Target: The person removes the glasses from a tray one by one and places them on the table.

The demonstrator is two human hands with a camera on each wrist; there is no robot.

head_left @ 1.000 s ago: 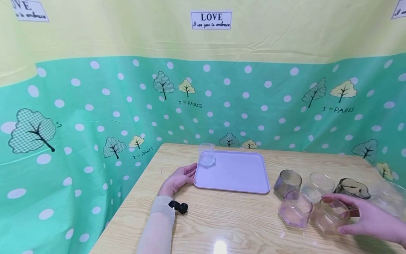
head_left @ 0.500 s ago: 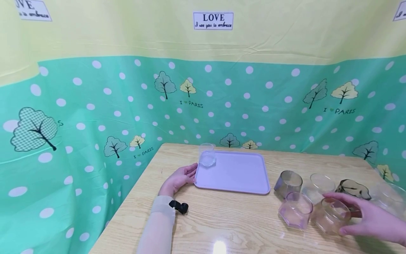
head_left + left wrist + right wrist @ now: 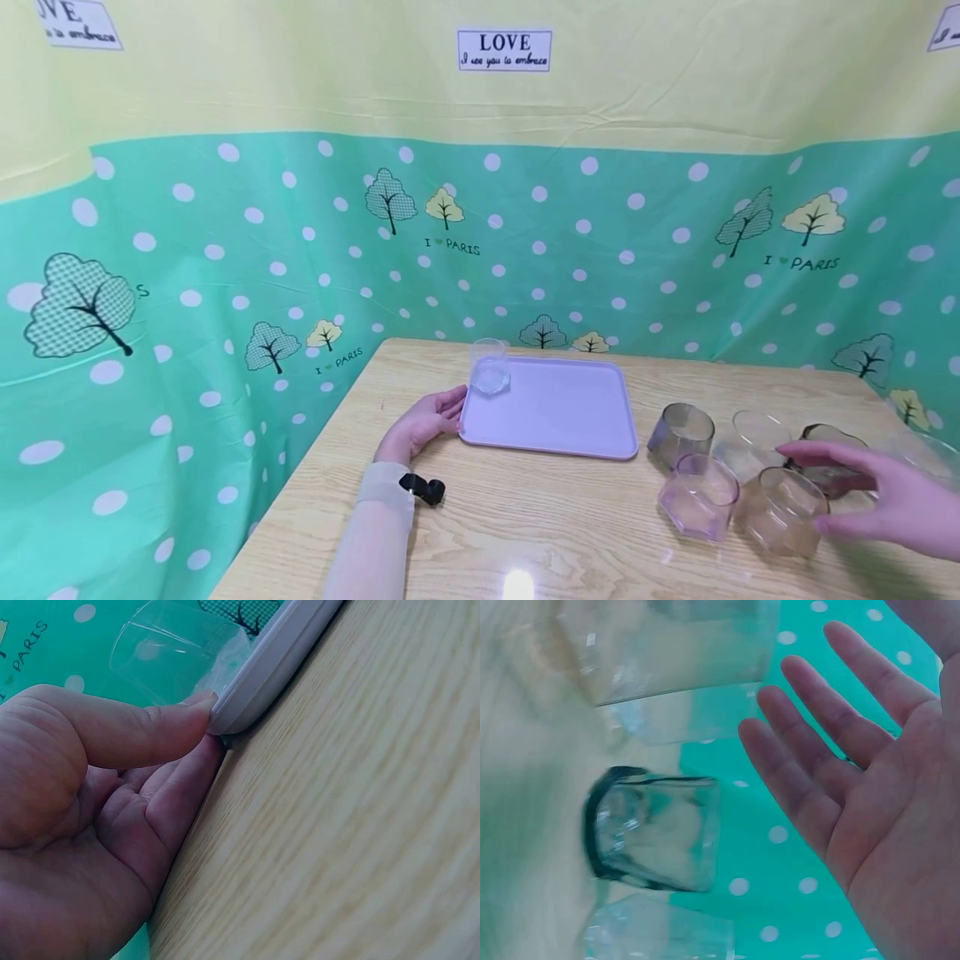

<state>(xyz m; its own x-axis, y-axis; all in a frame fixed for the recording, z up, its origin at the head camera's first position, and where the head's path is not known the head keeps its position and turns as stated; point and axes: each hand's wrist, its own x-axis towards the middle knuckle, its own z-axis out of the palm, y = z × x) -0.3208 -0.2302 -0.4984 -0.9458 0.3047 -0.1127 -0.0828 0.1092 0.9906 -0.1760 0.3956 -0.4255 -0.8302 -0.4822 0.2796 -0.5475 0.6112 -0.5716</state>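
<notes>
On the wooden table lies a lilac tray with a clear glass upright in its back left corner. My left hand rests at the tray's left side; its thumb tip touches the rim at the front corner, and the fingers lie along the outer edge. At the right, my right hand is beside a pale amber glass, thumb close to its side. In the right wrist view that hand's fingers are spread and hold nothing. A dark-tinted glass shows below them, partly hidden by the hand in the head view.
Left of the amber glass stand a purple-tinted glass and a smoky grey one. A clear glass is behind the amber one, and another clear glass is at the far right. A patterned green curtain hangs behind the table.
My right hand has shifted right, away from the amber glass, and now covers more of the dark-tinted one. The left hand and the tray have stayed in place.
</notes>
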